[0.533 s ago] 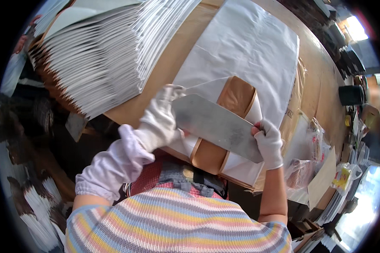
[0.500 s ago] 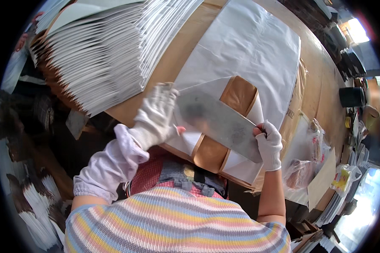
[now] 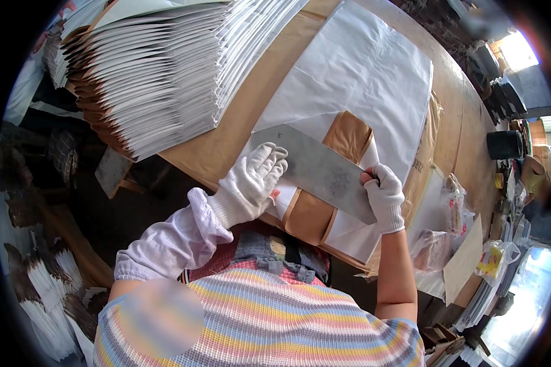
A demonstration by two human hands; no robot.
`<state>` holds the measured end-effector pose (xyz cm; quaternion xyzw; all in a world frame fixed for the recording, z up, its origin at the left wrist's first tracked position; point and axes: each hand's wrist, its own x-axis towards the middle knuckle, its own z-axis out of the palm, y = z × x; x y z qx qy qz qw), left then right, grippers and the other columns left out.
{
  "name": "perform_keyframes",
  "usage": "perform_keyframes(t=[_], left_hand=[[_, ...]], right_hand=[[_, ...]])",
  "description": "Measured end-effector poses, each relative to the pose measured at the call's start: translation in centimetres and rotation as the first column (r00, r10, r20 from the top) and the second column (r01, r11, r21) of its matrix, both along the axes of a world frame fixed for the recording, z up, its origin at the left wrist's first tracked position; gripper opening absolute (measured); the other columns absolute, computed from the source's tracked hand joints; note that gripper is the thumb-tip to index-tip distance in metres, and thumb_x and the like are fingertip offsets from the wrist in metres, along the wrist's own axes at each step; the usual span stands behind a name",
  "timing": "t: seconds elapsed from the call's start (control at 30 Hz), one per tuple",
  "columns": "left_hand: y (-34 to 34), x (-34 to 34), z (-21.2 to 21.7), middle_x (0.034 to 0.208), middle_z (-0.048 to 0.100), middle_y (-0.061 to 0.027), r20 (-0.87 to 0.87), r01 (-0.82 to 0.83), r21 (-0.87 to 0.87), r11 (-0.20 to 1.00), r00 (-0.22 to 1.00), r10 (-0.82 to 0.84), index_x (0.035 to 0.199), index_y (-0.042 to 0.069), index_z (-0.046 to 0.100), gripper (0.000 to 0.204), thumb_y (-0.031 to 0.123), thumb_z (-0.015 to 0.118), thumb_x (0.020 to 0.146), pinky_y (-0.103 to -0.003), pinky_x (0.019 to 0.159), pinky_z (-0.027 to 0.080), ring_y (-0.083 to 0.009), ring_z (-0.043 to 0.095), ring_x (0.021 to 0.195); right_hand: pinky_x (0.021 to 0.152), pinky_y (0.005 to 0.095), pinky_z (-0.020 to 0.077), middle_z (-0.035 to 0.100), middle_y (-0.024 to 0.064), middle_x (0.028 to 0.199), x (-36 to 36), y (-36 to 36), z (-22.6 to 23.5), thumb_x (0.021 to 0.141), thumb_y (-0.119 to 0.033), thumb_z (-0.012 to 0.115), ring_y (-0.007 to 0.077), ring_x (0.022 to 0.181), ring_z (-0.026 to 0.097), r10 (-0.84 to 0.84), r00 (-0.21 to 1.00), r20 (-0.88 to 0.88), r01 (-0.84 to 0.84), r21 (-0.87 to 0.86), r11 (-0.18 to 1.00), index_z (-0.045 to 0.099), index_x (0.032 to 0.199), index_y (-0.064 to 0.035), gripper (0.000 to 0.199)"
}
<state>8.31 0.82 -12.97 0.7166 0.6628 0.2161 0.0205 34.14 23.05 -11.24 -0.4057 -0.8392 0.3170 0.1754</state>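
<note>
A flat grey metal plate (image 3: 315, 166) lies slanted across a white paper bag (image 3: 361, 79) with a brown base fold (image 3: 349, 131) on the table. My left hand (image 3: 251, 183), in a white knit glove, rests flat on the plate's left end. My right hand (image 3: 382, 196), also gloved, grips the plate's right end. A white sleeve cover runs up my left forearm.
A tall fanned stack of white and brown paper bags (image 3: 147, 73) stands at the upper left on the brown table (image 3: 251, 110). Plastic-wrapped packets (image 3: 453, 202), a black cup (image 3: 503, 144) and other clutter lie along the right side. More bundles of bags (image 3: 37, 281) sit low at the left.
My left hand has slid down the plate's left end and now lies flat on it. The plate and my right hand have shifted only slightly.
</note>
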Motion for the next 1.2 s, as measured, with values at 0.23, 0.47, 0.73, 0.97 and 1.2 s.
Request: perform_keyframes(t=[0.23, 0.47, 0.73, 0.97, 1.2], left_hand=[[-0.1, -0.2, 0.4, 0.138, 0.062, -0.0203, 0.019, 0.001, -0.007, 1.000, 1.000, 0.000, 0.126, -0.007, 0.064, 0.059, 0.013, 0.078, 0.072, -0.046, 0.110, 0.046, -0.0389, 0.051, 0.138], [-0.2, -0.2, 0.0, 0.147, 0.056, -0.0232, -0.099, 0.024, -0.024, 0.999, 0.995, -0.027, 0.142, -0.001, 0.056, 0.060, 0.018, 0.068, 0.086, -0.049, 0.104, 0.046, -0.0424, 0.048, 0.142], [0.4, 0.5, 1.4, 0.151, 0.051, -0.0248, -0.129, 0.053, -0.138, 0.989, 0.989, -0.071, 0.143, 0.004, 0.058, 0.060, 0.010, 0.067, 0.084, -0.053, 0.115, 0.039, -0.0451, 0.043, 0.144], [0.6, 0.2, 1.6, 0.148, 0.052, -0.0262, -0.136, 0.083, -0.115, 0.990, 0.986, -0.098, 0.141, 0.001, 0.058, 0.060, 0.010, 0.067, 0.082, -0.053, 0.113, 0.041, -0.0458, 0.044, 0.142], [0.7, 0.6, 1.9, 0.146, 0.052, -0.0269, -0.143, 0.086, -0.105, 0.991, 0.985, -0.101, 0.139, -0.002, 0.058, 0.058, 0.007, 0.066, 0.082, -0.053, 0.115, 0.040, -0.0466, 0.046, 0.139]], right_hand=[[0.071, 0.0408, 0.0516, 0.067, 0.0155, 0.085, -0.5, -0.3, 0.4, 0.086, -0.009, 0.072, 0.0331, 0.076, 0.066, 0.023, 0.999, 0.033, -0.025, 0.067, 0.997, 0.064, 0.091, -0.0032, 0.011], [0.101, 0.0471, 0.0460, 0.065, 0.0171, 0.123, -1.6, -3.3, 0.3, 0.083, -0.026, 0.074, 0.0359, 0.116, 0.061, 0.096, 0.979, 0.180, -0.147, 0.296, 0.944, 0.068, 0.113, -0.0060, 0.037], [0.128, 0.0541, 0.0186, 0.047, 0.0160, 0.156, -1.0, -5.2, -1.4, 0.082, -0.052, 0.072, 0.0371, 0.146, 0.041, 0.197, 0.947, 0.255, -0.290, 0.410, 0.865, 0.059, 0.143, -0.0071, 0.077], [0.127, 0.0534, 0.0214, 0.045, 0.0197, 0.158, -0.7, -4.4, -1.3, 0.081, -0.054, 0.074, 0.0362, 0.148, 0.039, 0.299, 0.922, 0.245, -0.377, 0.394, 0.838, 0.059, 0.141, -0.0050, 0.079], [0.128, 0.0521, 0.0216, 0.044, 0.0194, 0.159, -0.7, -4.1, -1.2, 0.083, -0.054, 0.073, 0.0358, 0.150, 0.037, 0.300, 0.908, 0.292, -0.402, 0.411, 0.818, 0.058, 0.141, -0.0045, 0.078]])
